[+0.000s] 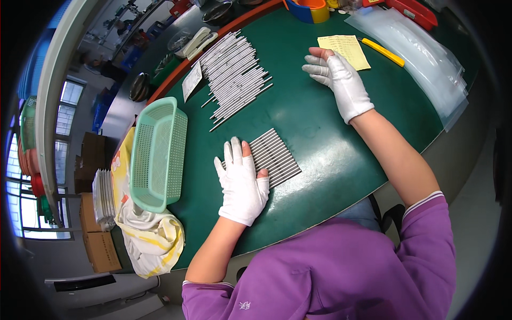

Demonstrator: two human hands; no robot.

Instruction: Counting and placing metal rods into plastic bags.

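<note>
My left hand [241, 181], in a white glove with bare thumb and forefinger tips, lies flat with fingers stretched over the left end of a neat row of short metal rods [277, 158]. Farther off, a larger bunch of similar thin metal rods [232, 74] lies side by side with uneven ends. My right hand [340, 80], gloved the same way, is at the right of the table near a yellow note sheet [346, 49]. Its fingers point left, somewhat bent and apart, and nothing shows in them.
A pale green perforated basket [178, 144] stands left of my left hand, above a white and yellow cloth [152, 240]. A yellow cutter knife [383, 52] and clear plastic bags [416, 58] lie at right. A white label [192, 81] touches the rod bunch. The green table [336, 170] has a curved edge.
</note>
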